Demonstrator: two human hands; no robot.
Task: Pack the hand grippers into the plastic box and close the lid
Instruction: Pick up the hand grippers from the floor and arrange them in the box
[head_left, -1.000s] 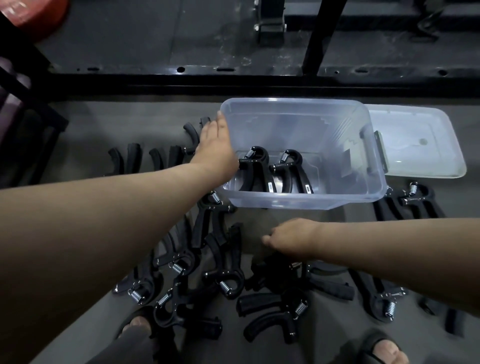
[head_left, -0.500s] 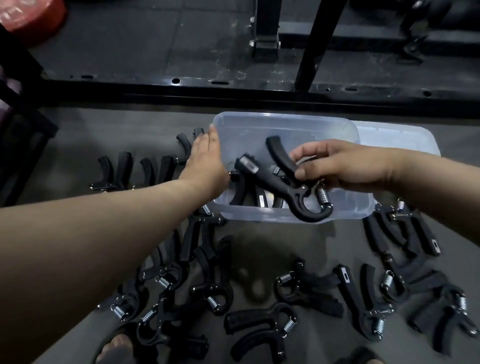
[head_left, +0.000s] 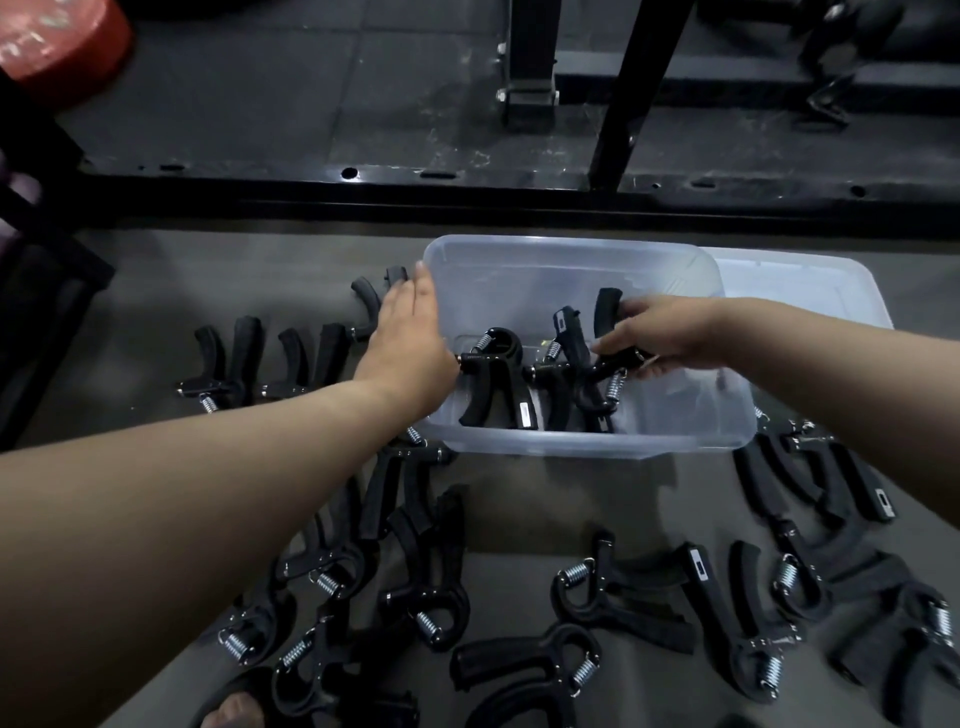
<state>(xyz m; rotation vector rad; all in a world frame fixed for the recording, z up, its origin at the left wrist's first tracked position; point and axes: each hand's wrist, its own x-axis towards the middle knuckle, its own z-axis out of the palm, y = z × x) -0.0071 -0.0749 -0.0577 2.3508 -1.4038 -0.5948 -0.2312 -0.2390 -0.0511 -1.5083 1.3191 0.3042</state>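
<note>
A clear plastic box (head_left: 691, 415) stands on the grey floor mat. My left hand (head_left: 410, 343) lies flat against its left wall with straight fingers. Inside the box my right hand (head_left: 665, 338) grips a black hand gripper (head_left: 602, 322), spring end down, beside two other hand grippers (head_left: 493, 374) lying at the box's left. The clear lid (head_left: 810, 286) lies flat behind the box at the right. Several more black hand grippers lie loose on the mat, left (head_left: 228, 358), in front (head_left: 623, 587) and right (head_left: 831, 478) of the box.
A black steel rack base (head_left: 467, 197) with uprights crosses the floor behind the box. A red weight plate (head_left: 57, 41) sits at the top left. A sandalled foot (head_left: 234, 712) shows at the bottom edge among the grippers.
My right hand picked a hand gripper off the mat, carried it over the box's front wall and lowered it inside. My left hand stayed on the box's left wall.
</note>
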